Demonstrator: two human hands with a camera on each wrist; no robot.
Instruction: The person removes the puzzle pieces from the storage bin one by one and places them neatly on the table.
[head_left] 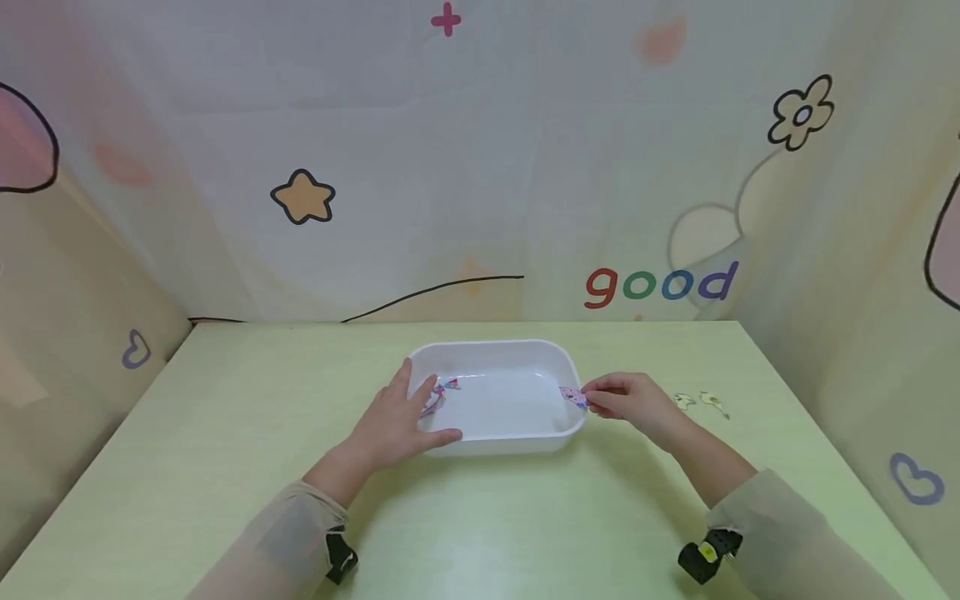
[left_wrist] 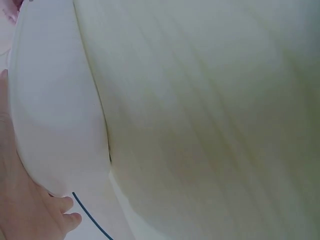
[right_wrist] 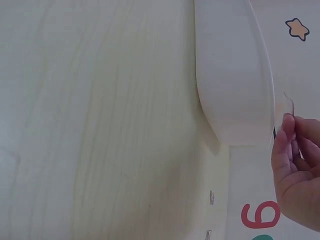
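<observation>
A white rectangular plastic tub [head_left: 491,433] with rounded corners stands on the table. My left hand [head_left: 393,421] rests on its left end with fingers spread, the thumb along the near rim. Between and beside those fingers, colourful sticker-like cutouts [head_left: 452,384] show inside the tub, partly hidden by the hand. At the right rim my right hand [head_left: 630,402] pinches a small pink and purple patterned cutout [head_left: 573,397] between thumb and fingertips, over the tub's edge. In the right wrist view the pinched piece [right_wrist: 290,104] appears thin and edge-on.
Two small pale yellowish cutouts, one nearer [head_left: 684,401] and one farther right [head_left: 714,404], lie on the table [head_left: 525,525] beside the right hand. A printed cloth backdrop [head_left: 450,167] surrounds the table at the back and sides. Each sleeve carries a black wrist strap.
</observation>
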